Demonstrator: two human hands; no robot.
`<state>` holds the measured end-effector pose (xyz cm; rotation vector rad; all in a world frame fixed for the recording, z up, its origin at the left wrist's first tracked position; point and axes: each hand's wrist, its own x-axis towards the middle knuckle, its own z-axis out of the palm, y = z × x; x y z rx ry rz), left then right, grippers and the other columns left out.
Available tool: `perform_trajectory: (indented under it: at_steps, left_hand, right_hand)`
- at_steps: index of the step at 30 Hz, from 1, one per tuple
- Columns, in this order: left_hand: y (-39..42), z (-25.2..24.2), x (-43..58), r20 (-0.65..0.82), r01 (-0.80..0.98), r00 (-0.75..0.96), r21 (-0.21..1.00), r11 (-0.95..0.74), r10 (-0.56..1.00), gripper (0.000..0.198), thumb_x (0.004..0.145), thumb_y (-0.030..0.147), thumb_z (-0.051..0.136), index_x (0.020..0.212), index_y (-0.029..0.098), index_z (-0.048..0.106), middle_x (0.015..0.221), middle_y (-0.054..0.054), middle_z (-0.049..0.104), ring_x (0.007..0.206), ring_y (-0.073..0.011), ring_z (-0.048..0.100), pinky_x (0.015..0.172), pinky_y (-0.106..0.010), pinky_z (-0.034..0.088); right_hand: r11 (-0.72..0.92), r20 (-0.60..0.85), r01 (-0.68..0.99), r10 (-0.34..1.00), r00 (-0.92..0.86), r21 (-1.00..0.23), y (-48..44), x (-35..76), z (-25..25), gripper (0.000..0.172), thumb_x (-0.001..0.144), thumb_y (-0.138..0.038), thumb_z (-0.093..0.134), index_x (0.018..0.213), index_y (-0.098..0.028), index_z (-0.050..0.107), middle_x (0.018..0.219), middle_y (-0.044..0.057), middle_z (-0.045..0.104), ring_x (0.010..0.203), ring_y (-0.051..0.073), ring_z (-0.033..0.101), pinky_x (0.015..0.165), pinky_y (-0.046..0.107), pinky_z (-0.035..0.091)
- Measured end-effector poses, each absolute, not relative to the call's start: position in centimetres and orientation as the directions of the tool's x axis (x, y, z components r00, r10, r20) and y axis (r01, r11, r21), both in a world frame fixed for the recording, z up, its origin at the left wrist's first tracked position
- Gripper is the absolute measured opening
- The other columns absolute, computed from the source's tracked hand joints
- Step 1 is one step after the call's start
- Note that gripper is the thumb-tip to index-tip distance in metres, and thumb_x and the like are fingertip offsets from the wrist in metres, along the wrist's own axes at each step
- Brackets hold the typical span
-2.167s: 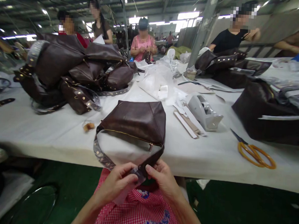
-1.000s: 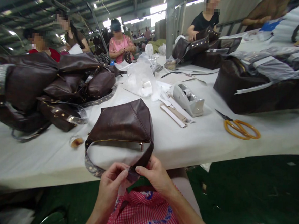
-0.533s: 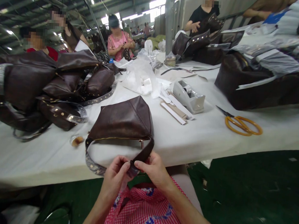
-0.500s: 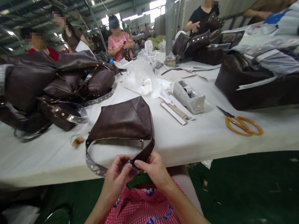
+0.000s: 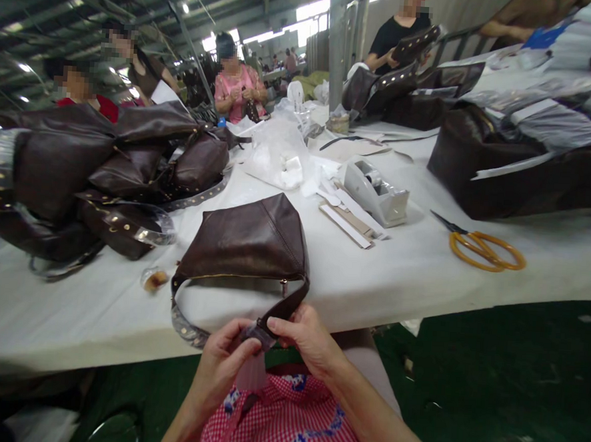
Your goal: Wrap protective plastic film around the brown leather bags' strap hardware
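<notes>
A dark brown leather handbag (image 5: 247,238) lies on the table's front edge, its zipped opening turned towards me. Its strap (image 5: 291,299) loops down to my hands, and the left stretch is studded and covered in clear plastic. My right hand (image 5: 311,339) grips the strap near its buckle end, thumb on top. Closed beside it, my left hand (image 5: 227,353) pinches the strap where the plastic wraps it. A thin piece of clear plastic film (image 5: 252,373) hangs below the left fingers, over my red checked apron.
Brown bags (image 5: 61,173) are heaped on the left, and more bags (image 5: 524,168) lie at right. Orange-handled scissors (image 5: 486,251), a tape dispenser (image 5: 374,192) and card strips (image 5: 348,221) are on the white-covered table (image 5: 387,266). Several people work across it.
The clear film now hangs down below my left fingers, which have shifted slightly left and down. My right hand keeps its hold on the strap. A co-worker at the back has lifted a studded strap.
</notes>
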<state>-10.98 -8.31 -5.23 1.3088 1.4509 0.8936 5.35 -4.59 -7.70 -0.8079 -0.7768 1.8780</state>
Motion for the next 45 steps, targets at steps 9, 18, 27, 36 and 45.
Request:
perform_trajectory:
  at_steps: [9, 18, 27, 36, 45]
  left_hand:
    - [-8.2, -5.1, -11.1, -0.163, 0.332, 0.106, 0.936, 0.12, 0.981, 0.019, 0.079, 0.035, 0.066, 0.084, 0.016, 0.064, 0.076, -0.001, 0.064, 0.07, -0.0142, 0.057, 0.065, -0.022, 0.045]
    - [-8.4, -5.1, -11.0, -0.026, 0.263, -0.034, 0.964, 0.034, 0.999, 0.02, 0.081, 0.036, 0.063, 0.091, 0.019, 0.061, 0.087, -0.003, 0.064, 0.082, -0.0178, 0.061, 0.073, -0.027, 0.049]
    - [-8.0, -3.1, -11.0, 0.204, 0.597, 0.098, 0.771, -0.222, 0.974, 0.004, 0.083, 0.023, 0.059, 0.082, 0.021, 0.063, 0.094, -0.004, 0.062, 0.094, -0.0195, 0.058, 0.085, -0.03, 0.043]
    - [-6.7, -1.7, -11.0, 0.025, 0.65, 0.323, 0.721, -0.241, 0.946, 0.01, 0.088, 0.02, 0.051, 0.078, 0.02, 0.053, 0.082, -0.001, 0.054, 0.079, -0.0162, 0.053, 0.071, -0.026, 0.041]
    - [-5.8, -2.0, -10.9, 0.013, 0.524, 0.437, 0.809, -0.266, 0.9, 0.015, 0.091, 0.023, 0.043, 0.078, 0.021, 0.048, 0.103, -0.006, 0.05, 0.098, -0.0193, 0.049, 0.088, -0.029, 0.038]
  right_hand:
    - [-0.384, -0.24, -0.471, 0.91, -0.337, -0.794, -4.6, 5.6, -6.8, 0.029, 0.052, -0.031, 0.081, 0.065, -0.013, 0.063, 0.056, -0.003, 0.06, 0.051, 0.009, 0.049, 0.049, 0.021, 0.039]
    - [-0.322, -0.184, -0.507, 0.935, -0.304, -0.8, -4.5, 5.4, -7.3, 0.028, 0.054, -0.03, 0.081, 0.07, -0.015, 0.065, 0.066, 0.0, 0.067, 0.061, 0.014, 0.058, 0.057, 0.025, 0.048]
    - [-0.276, -0.135, -0.507, 0.945, -0.297, -0.817, -4.5, 5.3, -7.6, 0.021, 0.056, -0.024, 0.077, 0.072, -0.015, 0.067, 0.064, -0.002, 0.067, 0.058, 0.013, 0.057, 0.056, 0.024, 0.048]
    - [-0.268, -0.121, -0.482, 0.942, -0.314, -0.834, -4.6, 5.6, -8.1, 0.02, 0.057, -0.023, 0.076, 0.071, -0.015, 0.064, 0.066, -0.002, 0.065, 0.061, 0.012, 0.055, 0.058, 0.024, 0.045]
    - [-0.266, -0.121, -0.449, 0.938, -0.326, -0.853, -4.7, 5.6, -8.0, 0.015, 0.061, -0.022, 0.071, 0.072, -0.014, 0.066, 0.066, -0.001, 0.064, 0.06, 0.012, 0.054, 0.057, 0.024, 0.043]
